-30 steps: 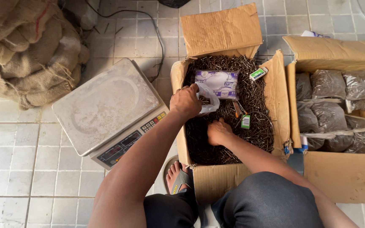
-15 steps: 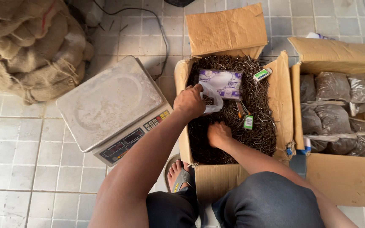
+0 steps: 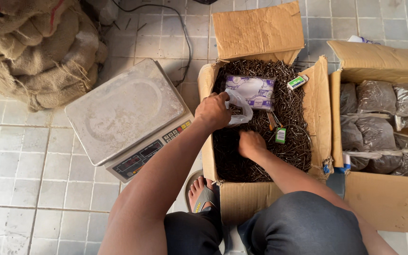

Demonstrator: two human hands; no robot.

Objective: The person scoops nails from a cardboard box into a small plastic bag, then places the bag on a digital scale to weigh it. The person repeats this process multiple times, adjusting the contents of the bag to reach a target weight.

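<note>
Cardboard box: brown open carton (image 3: 315, 101) on the tiled floor, flaps up, filled with a loose heap of dark nails (image 3: 260, 160).
Left hand: I see my left hand (image 3: 212, 111) over the box's left side, fingers pinched shut on the rim of a small clear plastic bag (image 3: 239, 107), holding its mouth up above the nails.
Right hand: my right hand (image 3: 250, 144) sits lower in the box, palm down, fingers curled into the nails; what the grip has closed on, I cannot tell.
Bag position: just beside a white and purple printed packet (image 3: 253, 90) lying on the nail heap toward the far end.
Small items: a green and white little box (image 3: 280, 135) on the nails near my right hand, another (image 3: 297, 82) at the far right flap.
Scale: grey electronic weighing scale with a metal platter (image 3: 123, 115), on the floor left of the box.
Neighbours: burlap sacks (image 3: 29, 47) top left; a second carton (image 3: 388, 113) with filled clear bags on the right.
</note>
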